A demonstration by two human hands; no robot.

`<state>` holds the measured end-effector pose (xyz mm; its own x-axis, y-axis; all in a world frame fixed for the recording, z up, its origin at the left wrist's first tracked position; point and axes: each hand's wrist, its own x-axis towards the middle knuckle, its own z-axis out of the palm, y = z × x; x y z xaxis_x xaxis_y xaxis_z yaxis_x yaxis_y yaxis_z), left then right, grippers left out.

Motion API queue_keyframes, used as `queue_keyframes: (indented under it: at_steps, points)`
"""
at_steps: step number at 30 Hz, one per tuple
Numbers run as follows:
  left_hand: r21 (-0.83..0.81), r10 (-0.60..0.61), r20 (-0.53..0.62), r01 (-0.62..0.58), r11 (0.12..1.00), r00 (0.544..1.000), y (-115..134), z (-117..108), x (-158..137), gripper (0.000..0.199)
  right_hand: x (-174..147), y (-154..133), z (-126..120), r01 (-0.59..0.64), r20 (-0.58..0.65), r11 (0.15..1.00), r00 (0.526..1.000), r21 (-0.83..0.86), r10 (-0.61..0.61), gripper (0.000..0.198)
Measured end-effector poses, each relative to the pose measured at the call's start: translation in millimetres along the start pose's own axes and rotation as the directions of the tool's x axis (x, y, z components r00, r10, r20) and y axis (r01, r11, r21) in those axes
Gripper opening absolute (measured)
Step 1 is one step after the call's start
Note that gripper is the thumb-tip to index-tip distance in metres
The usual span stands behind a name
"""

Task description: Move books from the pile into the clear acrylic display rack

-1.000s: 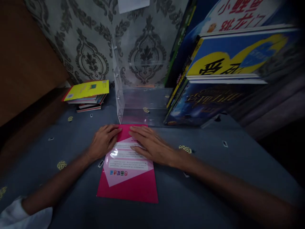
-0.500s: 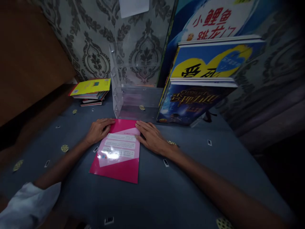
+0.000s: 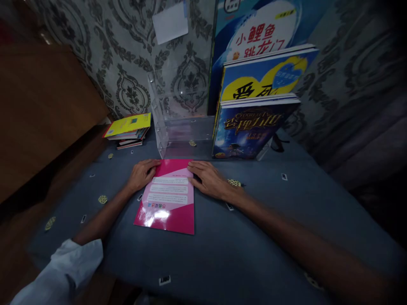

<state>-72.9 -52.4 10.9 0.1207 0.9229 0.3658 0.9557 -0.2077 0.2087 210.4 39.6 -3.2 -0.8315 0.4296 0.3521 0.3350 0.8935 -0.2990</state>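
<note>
One pink book point(image 3: 167, 199) lies flat on the worktop point(image 3: 254, 237), front edge just short of the clear stand point(image 3: 178, 127). Left hand point(image 3: 142, 173) rests on its top left corner, fingers flat and loose, nothing clasped. Right hand point(image 3: 209, 180) lies palm down at the top right edge, fingers point(image 3: 194, 166) spread onto the cover, also not gripping. White sleeve point(image 3: 60, 275) on the left arm.

Counts: 1 pink book, 1 clear acrylic stand, 3 upright books at its right end, 1 stack of flat books point(image 3: 129, 131) at back left with a yellow cover on top; number in the stack can't be told.

Writing: pink cover has a pale panel with small printed lines, too small to read. Tall blue book point(image 3: 254, 29) at the back shows red characters "小鲤鱼跳龙门". Middle book point(image 3: 263, 74) is blue and yellow with large black characters, partly cut off. Front dark book point(image 3: 251, 131) has gold lettering, unreadable.

Surface: blue-grey cloth on the worktop, scattered with small dotted round stickers point(image 3: 102, 199) and little white tags point(image 3: 164, 280). Wall behind has grey damask wallpaper point(image 3: 127, 63) with a white note point(image 3: 170, 23) stuck on it. Brown wooden panel point(image 3: 41, 106) at left. Lighting is dim.
</note>
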Motion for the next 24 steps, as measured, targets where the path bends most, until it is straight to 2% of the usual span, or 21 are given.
queue_keyframes:
  at_steps: [9, 14, 18, 24]
  points:
    - [-0.043, -0.007, 0.022, 0.008, 0.999, 1.000, -0.3, 2.8, -1.7, 0.036, -28.4, -41.9, 0.7, -0.005, -0.031, 0.998, 0.999, 0.065, 0.007, 0.039]
    - [-0.007, 0.013, 0.009, -0.013, 1.000, 1.000, 2.5, 3.7, -4.2, 0.035, -46.5, -60.4, 1.1, 0.013, 0.012, 0.999, 1.000, 0.036, -0.013, 0.054]
    - [0.043, -0.005, 0.005, 0.004, 0.999, 1.000, 7.5, 3.2, -2.1, 0.035, -52.1, -59.4, 3.8, 0.004, 0.028, 1.000, 1.000, 0.030, -0.005, 0.063]
    - [0.129, -0.077, 0.009, 0.075, 0.989, 0.997, 19.1, 1.2, 7.9, 0.034, -37.0, -40.4, 2.1, -0.060, 0.043, 0.996, 0.997, 0.067, 0.057, 0.055]
